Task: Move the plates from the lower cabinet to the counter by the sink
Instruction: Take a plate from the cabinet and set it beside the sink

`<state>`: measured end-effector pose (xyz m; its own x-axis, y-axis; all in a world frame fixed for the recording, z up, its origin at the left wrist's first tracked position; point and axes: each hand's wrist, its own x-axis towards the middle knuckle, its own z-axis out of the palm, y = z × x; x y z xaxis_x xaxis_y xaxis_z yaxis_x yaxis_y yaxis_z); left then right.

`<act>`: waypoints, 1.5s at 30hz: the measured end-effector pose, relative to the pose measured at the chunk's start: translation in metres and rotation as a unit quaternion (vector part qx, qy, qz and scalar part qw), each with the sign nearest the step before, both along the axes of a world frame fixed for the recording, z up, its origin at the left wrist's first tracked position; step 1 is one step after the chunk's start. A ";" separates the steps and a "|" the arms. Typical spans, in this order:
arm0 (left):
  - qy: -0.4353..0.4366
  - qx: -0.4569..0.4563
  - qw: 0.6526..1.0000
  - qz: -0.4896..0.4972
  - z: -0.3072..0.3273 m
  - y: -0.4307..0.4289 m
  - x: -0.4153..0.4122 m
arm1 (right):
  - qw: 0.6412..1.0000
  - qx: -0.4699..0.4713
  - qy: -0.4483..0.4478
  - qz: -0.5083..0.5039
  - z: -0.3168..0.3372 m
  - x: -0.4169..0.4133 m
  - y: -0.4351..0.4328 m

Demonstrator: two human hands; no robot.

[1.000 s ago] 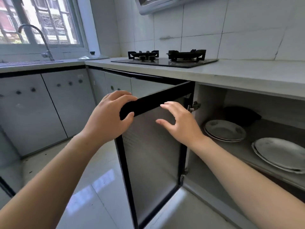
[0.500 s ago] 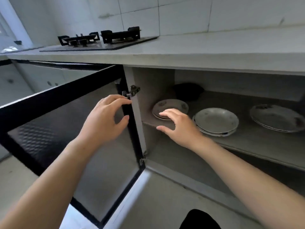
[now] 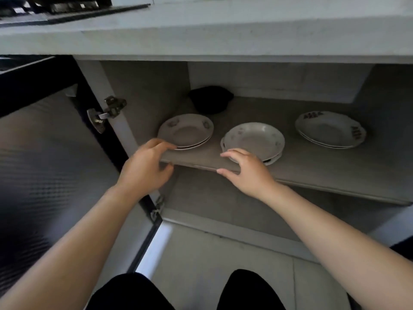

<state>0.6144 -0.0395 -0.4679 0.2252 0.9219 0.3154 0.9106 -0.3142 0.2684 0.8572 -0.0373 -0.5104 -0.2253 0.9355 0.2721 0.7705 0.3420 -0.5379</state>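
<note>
Three small stacks of white patterned plates sit on the cabinet shelf [image 3: 312,175]: a left stack [image 3: 186,130], a middle stack [image 3: 254,139] and a right stack [image 3: 330,130]. My left hand [image 3: 147,168] reaches the shelf's front edge, its fingertips touching the near rim of the left stack, fingers relaxed. My right hand [image 3: 245,171] hovers at the shelf edge just in front of the middle stack, fingers spread and lightly bent, holding nothing.
The cabinet door [image 3: 44,153] stands open to the left, with hinges [image 3: 107,113] on the frame. A dark object [image 3: 210,99] lies at the back of the shelf. The counter [image 3: 223,34] overhangs above, with the stove [image 3: 67,10] at top left. My knees [image 3: 245,291] show below.
Both hands left the door and moved forward to the shelf edge. My left hand now touches the left stack. The view dropped lower and closer to the cabinet.
</note>
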 end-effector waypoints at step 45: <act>-0.051 -0.070 0.986 -0.139 -0.109 0.200 -0.071 | 0.991 0.074 -0.092 0.070 -0.073 -0.092 0.179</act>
